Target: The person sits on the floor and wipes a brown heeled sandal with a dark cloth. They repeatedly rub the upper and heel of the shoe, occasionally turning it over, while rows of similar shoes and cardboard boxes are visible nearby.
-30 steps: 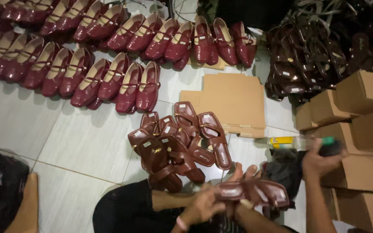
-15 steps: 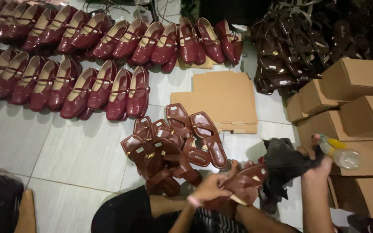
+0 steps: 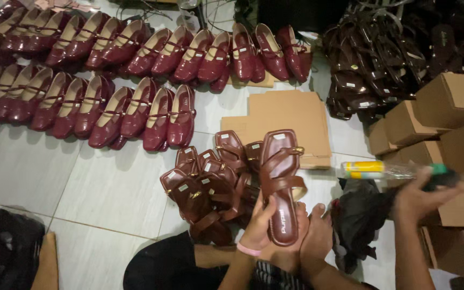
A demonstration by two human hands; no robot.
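The left hand point(image 3: 259, 228) holds a brown sandal point(image 3: 281, 182) by its heel end, fingers wrapped around the sole's left edge and pinching it, sole upright with its long axis running away from the person, toe toward the cardboard sheet point(image 3: 291, 115). The right hand point(image 3: 417, 196) is off to the right, well apart from the sandal, fingers closed around the green-capped end of a clear bottle point(image 3: 388, 170) lying crosswise, its yellow-labelled end pointing left toward the sandal. A bare foot point(image 3: 318, 236) sits just right of the sandal's heel, beside a black cloth point(image 3: 358, 215). Just left of the held sandal lies a heap of brown sandals point(image 3: 208, 185) on the tiled floor point(image 3: 103, 188).
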